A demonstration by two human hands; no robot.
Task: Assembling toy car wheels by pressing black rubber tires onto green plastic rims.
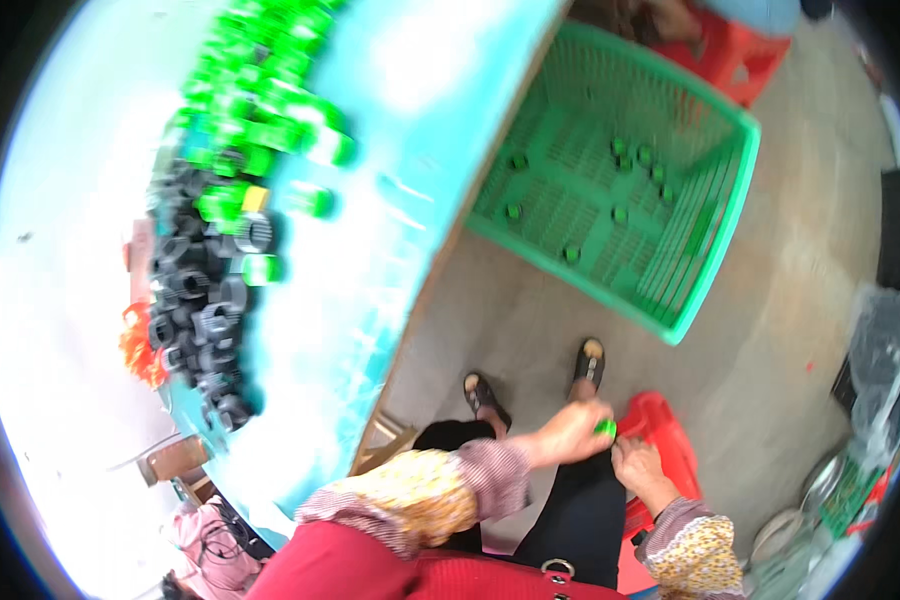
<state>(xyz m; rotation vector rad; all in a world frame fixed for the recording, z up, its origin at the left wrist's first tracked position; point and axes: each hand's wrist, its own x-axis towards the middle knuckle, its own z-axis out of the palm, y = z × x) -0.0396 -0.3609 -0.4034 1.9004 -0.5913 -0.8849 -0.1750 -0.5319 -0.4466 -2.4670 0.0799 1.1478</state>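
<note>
Over the person's lap, low in the head view, the left hand (570,432) pinches a small green fitting (605,428) between its fingertips, closed snugly on it so that only the bright end shows. The right hand (642,470) sits just beside and slightly below, its fingers curled and close to the fitting, but whether they grip anything cannot be told. The piece is too small and too blurred for its long axis to be read; it lies at the left hand's tips, between the two hands, so the left is the nearer one. Under the right hand is a red stool (660,440), and below both are sandalled feet on a concrete floor. Ahead and to the right stands a green slatted crate (730,215) with a few like green fittings scattered on its bottom, well apart from the hands. To the left, a turquoise table (370,270) carries heaps of green and dark grey fittings (205,300).
</note>
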